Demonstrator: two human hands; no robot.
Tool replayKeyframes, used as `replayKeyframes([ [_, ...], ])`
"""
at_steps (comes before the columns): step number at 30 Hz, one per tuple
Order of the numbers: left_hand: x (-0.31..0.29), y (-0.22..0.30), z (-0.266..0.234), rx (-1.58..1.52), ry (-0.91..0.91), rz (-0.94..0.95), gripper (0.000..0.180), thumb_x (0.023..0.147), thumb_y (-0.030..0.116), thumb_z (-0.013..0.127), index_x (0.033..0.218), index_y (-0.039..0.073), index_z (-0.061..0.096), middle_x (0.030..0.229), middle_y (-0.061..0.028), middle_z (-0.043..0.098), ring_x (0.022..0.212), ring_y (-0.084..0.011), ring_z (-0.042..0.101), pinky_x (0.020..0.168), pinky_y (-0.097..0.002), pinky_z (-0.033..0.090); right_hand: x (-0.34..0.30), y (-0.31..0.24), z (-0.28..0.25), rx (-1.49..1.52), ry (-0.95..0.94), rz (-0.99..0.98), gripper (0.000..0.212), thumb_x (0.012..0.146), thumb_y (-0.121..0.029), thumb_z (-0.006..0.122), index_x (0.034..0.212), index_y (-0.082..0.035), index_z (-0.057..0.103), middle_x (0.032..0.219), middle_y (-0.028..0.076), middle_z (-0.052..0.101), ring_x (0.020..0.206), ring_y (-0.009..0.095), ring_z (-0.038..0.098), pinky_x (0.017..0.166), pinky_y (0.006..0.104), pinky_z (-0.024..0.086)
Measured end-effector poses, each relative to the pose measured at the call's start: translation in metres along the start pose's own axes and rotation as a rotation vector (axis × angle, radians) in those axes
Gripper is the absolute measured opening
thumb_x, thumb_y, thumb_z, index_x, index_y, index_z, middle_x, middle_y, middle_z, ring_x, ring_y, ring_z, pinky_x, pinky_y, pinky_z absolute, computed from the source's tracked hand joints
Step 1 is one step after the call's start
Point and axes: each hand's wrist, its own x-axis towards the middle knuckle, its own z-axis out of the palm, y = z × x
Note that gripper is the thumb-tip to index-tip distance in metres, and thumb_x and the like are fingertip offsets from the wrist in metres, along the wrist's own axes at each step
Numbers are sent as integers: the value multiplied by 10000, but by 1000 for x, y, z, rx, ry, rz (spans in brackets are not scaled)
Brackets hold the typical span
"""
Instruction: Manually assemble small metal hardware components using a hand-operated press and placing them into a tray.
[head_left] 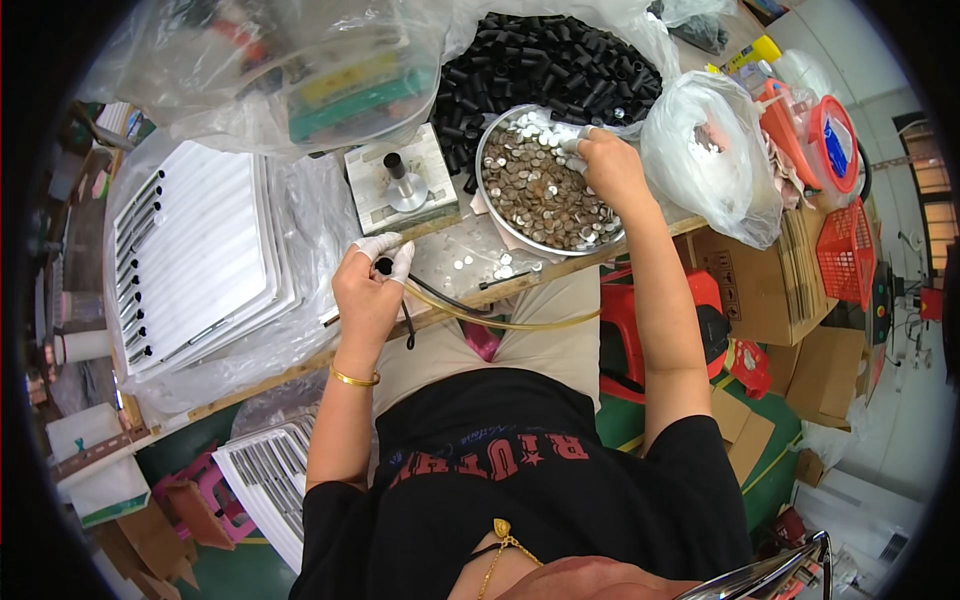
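White trays (205, 255) lie stacked at the left of the bench (445, 262), slim black-tipped rods (152, 225) along the top one; a sideways swing of the left arm could knock these out of line. Next comes a metal fixture (437, 192) with a black tube (394, 165) standing upright on it. Nearer the front edge, the left hand (368, 290), white covers on its fingertips, pinches a short black piece (384, 266). A yellow hose (510, 325) and a black cord (450, 300) pass close by that hand; if the wrist snags either, the piece could be jerked loose and drop into the lap. Loose discs (505, 266) dot the strip of bench between fixture and bowl, near enough the edge for a sleeve or hose to sweep them off. The metal bowl (481, 185), heaped with more discs (545, 185), sits close to that edge with black tubes (550, 70) piled behind it, so weight on its near rim might tip it. Over its far right rim the right hand (612, 165) bends its fingers close together; whether they grip a disc I cannot tell. A white plastic bag (690, 150) crowds that hand's right, leaving freer travel leftward over the bowl.
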Motion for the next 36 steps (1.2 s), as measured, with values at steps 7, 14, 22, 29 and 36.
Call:
replayKeyframes([
  [7, 5, -6, -5, -9, 9, -58, 170, 759, 32, 725, 924, 20, 686, 774, -29, 604, 507, -52, 404, 462, -212, 334, -3, 3, 11, 27, 23, -46, 123, 749, -84, 647, 871, -75, 657, 881, 113, 588, 890, 314, 588, 738, 416, 486],
  [14, 26, -13, -14, 36, 96, 11, 190, 750, 55, 735, 936, 48, 696, 748, -51, 582, 519, -99, 458, 488, -240, 382, -14, -4, 0, 341, 139, 207, 109, 805, -153, 674, 878, -73, 661, 824, 129, 626, 760, 288, 605, 681, 381, 483],
  [22, 38, -10, -7, 42, 95, -30, 221, 757, 115, 754, 947, 19, 697, 762, -51, 616, 524, -78, 422, 490, -239, 368, 23, -136, -22, 1287, 231, 311, 139, 856, -85, 668, 971, -8, 672, 781, 14, 654, 625, 51, 544, 557, 192, 449],
  [29, 33, 4, -6, -81, 122, 38, 209, 756, 84, 749, 953, 37, 696, 797, -68, 634, 657, -89, 542, 598, -208, 425, 32, -153, -34, 1463, 145, 497, 147, 851, -85, 663, 971, -2, 666, 783, 34, 667, 575, 59, 531, 520, 201, 428],
  [36, 17, 5, 3, -302, -42, -112, 201, 801, 34, 713, 997, 9, 682, 882, -26, 666, 782, -77, 564, 721, -220, 468, -9, -84, -18, 1783, 6, 608, 120, 878, -62, 626, 988, -12, 627, 656, -16, 544, 526, 52, 444, 441, 180, 280],
])
